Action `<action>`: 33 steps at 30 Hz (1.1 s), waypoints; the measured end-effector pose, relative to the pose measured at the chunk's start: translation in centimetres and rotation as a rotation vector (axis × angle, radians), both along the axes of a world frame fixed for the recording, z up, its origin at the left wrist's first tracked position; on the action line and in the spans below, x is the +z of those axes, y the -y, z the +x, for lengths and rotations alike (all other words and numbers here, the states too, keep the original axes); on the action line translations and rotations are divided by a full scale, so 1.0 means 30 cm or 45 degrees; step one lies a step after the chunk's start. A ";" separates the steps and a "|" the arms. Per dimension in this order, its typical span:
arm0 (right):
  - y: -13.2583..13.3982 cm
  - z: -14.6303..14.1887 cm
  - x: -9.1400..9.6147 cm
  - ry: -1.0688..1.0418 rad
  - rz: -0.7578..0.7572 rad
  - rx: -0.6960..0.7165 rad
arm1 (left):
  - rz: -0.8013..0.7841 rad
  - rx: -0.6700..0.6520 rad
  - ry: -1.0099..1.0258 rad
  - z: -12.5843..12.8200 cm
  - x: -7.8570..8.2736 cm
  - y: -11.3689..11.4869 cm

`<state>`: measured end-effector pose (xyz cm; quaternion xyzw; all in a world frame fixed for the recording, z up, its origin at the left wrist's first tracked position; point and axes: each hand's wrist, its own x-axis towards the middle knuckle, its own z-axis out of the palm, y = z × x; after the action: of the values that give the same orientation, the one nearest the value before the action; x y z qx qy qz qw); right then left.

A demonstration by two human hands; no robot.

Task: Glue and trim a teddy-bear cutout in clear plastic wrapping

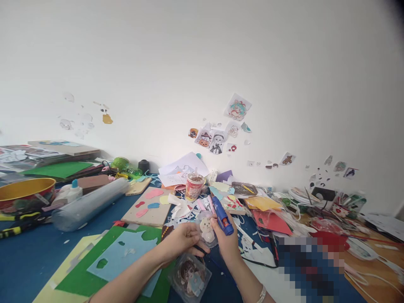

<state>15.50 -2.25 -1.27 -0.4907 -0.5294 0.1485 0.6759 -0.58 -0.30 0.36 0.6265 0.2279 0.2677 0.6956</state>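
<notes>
A small cream bear figure on clear plastic is held upright between my two hands. My left hand grips its left edge, fingers curled, with some fingertips reaching below it. My right hand closes on the bear piece's right side, thumb in front. Against the right hand lies a blue glue gun with an orange trigger; whether those fingers also hold it, I cannot tell. Below the hands sits a clear packet with a brown-haired character figure. A lidded drink cup stands beyond.
Green sheets and a light blue cut sheet lie at left, near a plastic-wrapped roll and a gold-lined tin. A board with coloured shapes is behind. Red paper and cords crowd the right.
</notes>
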 end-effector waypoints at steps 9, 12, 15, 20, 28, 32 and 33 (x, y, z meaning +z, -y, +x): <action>0.024 -0.015 0.001 0.281 0.006 -0.028 | 0.048 0.207 -0.165 0.018 -0.034 -0.026; 0.027 -0.019 -0.001 0.337 0.011 -0.055 | 0.190 0.268 -0.317 0.024 -0.043 -0.032; 0.027 -0.025 -0.001 0.355 -0.003 -0.078 | 0.305 0.296 -0.423 0.028 -0.051 -0.030; 0.024 -0.032 -0.026 0.498 0.055 -0.152 | 0.565 0.480 -0.623 0.028 -0.042 -0.014; 0.038 -0.035 -0.050 0.690 0.390 -0.305 | 1.224 0.678 -1.049 0.003 -0.042 -0.020; 0.033 -0.032 -0.044 0.755 0.491 -0.214 | 1.242 0.679 -0.884 -0.020 -0.018 -0.037; 0.030 -0.033 -0.043 0.704 0.438 -0.208 | 1.211 0.703 -0.807 -0.025 -0.007 -0.039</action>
<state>14.52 -3.15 -2.54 -0.4318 -0.6690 -0.1363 0.5895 -1.33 0.87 0.16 0.8339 0.4321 0.3110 0.1454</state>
